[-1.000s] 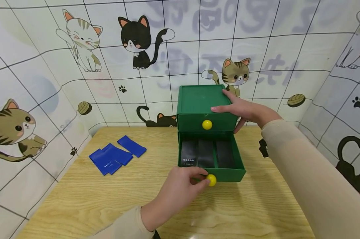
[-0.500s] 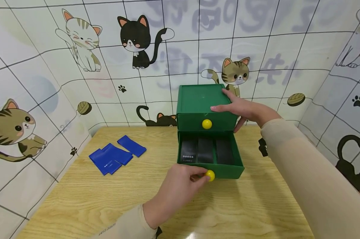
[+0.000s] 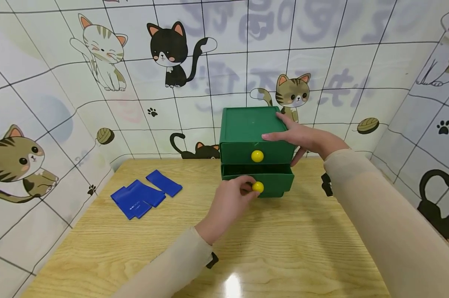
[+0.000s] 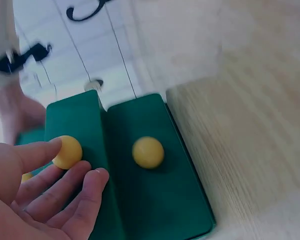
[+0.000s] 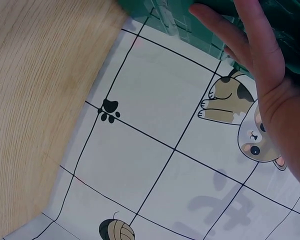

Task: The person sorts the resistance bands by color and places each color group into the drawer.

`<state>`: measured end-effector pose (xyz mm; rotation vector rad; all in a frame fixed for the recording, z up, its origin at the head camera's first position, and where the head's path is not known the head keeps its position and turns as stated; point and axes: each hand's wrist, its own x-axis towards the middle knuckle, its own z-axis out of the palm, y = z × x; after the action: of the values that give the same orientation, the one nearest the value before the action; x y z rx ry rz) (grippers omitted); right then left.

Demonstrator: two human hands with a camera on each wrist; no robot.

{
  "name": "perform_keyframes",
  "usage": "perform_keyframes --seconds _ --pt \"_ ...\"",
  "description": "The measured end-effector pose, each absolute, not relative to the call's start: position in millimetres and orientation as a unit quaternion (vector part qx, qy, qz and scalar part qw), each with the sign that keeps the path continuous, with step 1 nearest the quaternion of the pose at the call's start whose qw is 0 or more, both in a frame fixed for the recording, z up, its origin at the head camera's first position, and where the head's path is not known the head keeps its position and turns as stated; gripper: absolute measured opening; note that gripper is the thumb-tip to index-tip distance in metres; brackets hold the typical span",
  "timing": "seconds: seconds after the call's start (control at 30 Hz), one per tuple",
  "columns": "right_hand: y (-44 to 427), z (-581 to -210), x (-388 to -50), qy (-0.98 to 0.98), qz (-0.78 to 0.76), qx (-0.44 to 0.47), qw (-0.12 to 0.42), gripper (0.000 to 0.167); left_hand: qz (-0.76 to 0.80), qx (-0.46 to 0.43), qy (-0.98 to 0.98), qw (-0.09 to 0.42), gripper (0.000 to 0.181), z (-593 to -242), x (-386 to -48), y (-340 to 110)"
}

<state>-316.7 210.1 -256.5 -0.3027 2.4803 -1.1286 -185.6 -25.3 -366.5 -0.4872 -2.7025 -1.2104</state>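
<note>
A green drawer cabinet stands at the back of the table. Its middle drawer is pulled out a little, and only a dark gap shows above its front. My left hand pinches that drawer's yellow knob between thumb and fingers. In the left wrist view, the held knob and the bottom drawer's knob both show. My right hand rests on the cabinet's top right edge with fingers spread, some reaching down its side. The top drawer, with its own yellow knob, is closed.
Several flat blue pieces lie on the wooden table to the left, one set apart. A wall covering with cat drawings encloses the back and both sides.
The middle drawer has slid back into the cabinet, my left hand moving with its knob. The dark flat pieces inside it are now hidden. My right hand has stayed in place.
</note>
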Motion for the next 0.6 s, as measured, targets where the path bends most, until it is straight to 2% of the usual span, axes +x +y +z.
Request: perform_keyframes --seconds 0.17,0.33,0.43,0.6 --pt "209.6 -256.1 -316.0 0.886 -0.403 -0.11 0.2 0.12 -0.447 -0.127 -0.882 0.08 0.022 -368.8 -214.3 -22.7" --pt "208.6 -255.9 -316.5 0.887 -0.403 -0.111 0.197 0.12 -0.463 -0.106 -0.877 0.072 0.02 -373.6 -221.6 -23.9" --pt "208.6 -255.8 -316.6 0.886 -0.406 -0.106 0.195 0.12 -0.449 -0.101 -0.887 0.038 0.022 -379.9 -222.4 -25.2" --pt "209.3 -255.1 -317.0 0.886 -0.407 -0.104 0.197 0.12 -0.412 -0.104 -0.903 -0.054 0.029 -392.2 -226.6 -25.5"
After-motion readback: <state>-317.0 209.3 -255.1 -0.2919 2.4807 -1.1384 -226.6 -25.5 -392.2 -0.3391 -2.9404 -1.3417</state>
